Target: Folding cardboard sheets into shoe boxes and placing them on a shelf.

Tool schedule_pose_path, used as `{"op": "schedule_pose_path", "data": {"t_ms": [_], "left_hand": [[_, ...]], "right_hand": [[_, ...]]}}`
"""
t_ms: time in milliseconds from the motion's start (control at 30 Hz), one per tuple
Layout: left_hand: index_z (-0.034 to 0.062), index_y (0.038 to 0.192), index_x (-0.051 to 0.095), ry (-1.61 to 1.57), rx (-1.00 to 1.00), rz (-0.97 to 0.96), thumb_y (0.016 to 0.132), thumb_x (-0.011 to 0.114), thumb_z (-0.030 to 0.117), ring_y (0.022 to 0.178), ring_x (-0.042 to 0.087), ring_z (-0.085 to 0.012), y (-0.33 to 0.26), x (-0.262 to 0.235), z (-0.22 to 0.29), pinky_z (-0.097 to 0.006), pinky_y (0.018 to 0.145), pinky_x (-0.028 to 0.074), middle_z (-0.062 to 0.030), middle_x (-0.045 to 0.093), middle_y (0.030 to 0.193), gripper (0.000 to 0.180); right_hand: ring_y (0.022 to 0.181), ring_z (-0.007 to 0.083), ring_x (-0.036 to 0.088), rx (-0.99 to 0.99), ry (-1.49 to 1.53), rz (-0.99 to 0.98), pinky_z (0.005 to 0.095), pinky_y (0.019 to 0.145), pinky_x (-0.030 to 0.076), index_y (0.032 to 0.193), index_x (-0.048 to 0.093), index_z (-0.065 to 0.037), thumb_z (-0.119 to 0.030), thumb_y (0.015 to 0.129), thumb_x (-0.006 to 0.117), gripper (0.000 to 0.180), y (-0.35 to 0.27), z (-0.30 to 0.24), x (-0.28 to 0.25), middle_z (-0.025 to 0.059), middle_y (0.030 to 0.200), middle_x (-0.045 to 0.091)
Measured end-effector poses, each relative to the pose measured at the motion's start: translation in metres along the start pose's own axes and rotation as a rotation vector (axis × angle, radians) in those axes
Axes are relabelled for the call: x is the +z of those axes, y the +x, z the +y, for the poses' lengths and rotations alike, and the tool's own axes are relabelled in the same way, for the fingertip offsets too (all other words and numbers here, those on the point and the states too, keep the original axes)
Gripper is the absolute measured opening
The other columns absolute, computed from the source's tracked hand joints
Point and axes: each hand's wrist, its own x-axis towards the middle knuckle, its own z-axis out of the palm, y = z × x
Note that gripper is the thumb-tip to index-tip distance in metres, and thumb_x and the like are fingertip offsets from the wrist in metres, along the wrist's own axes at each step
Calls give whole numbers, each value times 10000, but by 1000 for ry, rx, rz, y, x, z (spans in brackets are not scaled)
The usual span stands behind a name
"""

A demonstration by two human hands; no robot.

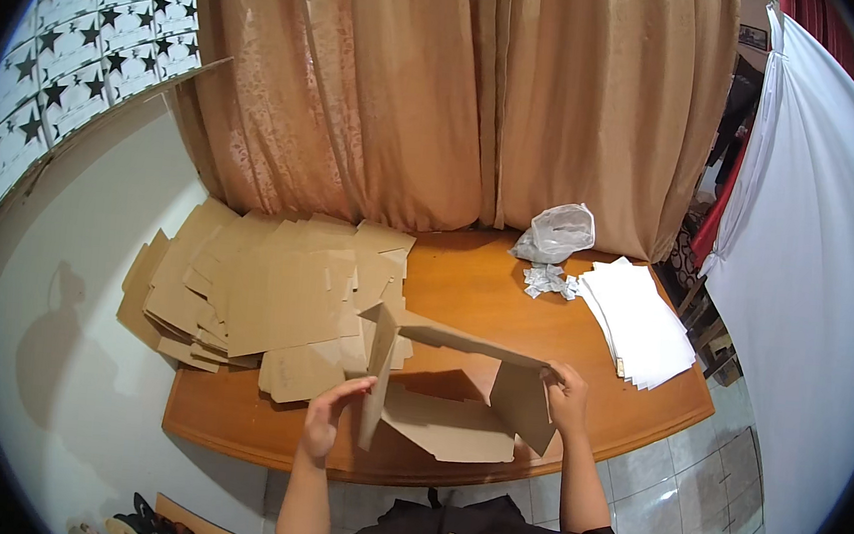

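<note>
A partly folded brown cardboard box (447,424) is held up over the table's front edge, its panels bent upright around an open middle. My left hand (328,418) is at its left side panel, the fingers fairly straight with their tips against the cardboard; the thumb is hard to make out. At the upper right corner, my right hand (566,396) grips the box's edge, fingers bent around it.
Flat cardboard blanks (284,296) lie in an overlapping pile on the left of the wooden table (457,269). At the back right are a clear plastic bag (558,232), small white packets (546,280) and a stack of white paper (636,322). Brown curtains (401,84) hang behind.
</note>
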Motion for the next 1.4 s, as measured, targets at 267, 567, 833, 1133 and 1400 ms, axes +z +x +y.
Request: {"op": "schedule_pose_path", "data": {"t_ms": [267, 567, 833, 1133, 1400], "left_hand": [[68, 1342, 388, -194, -294, 403, 903, 376, 587, 1246, 391, -236, 16, -13, -121, -376, 1029, 300, -136, 421, 1334, 680], [69, 785, 565, -138, -506, 615, 885, 424, 593, 501, 481, -136, 58, -16, -131, -257, 490, 413, -7, 498, 587, 551], [-4, 821, 628, 81, -442, 711, 938, 418, 489, 692, 569, -133, 90, -16, -156, -263, 638, 455, -61, 616, 756, 548], [34, 798, 587, 5, -481, 652, 949, 409, 464, 620, 558, -128, 97, -19, -157, -254, 581, 455, -36, 586, 706, 489], [61, 836, 532, -182, -220, 606, 955, 447, 350, 575, 509, -97, 78, -21, -170, -245, 538, 438, -6, 526, 678, 324]], "right_hand": [[823, 303, 619, -300, -179, -246, 362, 762, 473, 918, 655, -35, -29, 776, 553, 175, 28, -23, 13, 134, 867, 657], [810, 170, 605, 409, 999, -561, 332, 787, 462, 1136, 579, -72, -395, 941, 442, 401, 66, 48, 15, 92, 1007, 618], [1062, 165, 504, 654, 535, -436, 335, 880, 425, 1278, 472, -83, -499, 950, 339, 546, 24, 127, 84, 52, 1115, 575], [884, 181, 575, 890, 796, -605, 314, 726, 486, 1214, 509, -81, -450, 946, 401, 468, 43, 211, 109, 65, 1019, 602], [706, 148, 574, 815, 603, -289, 276, 626, 473, 939, 606, -56, -302, 934, 483, 275, 19, 194, 112, 55, 785, 590]]}}
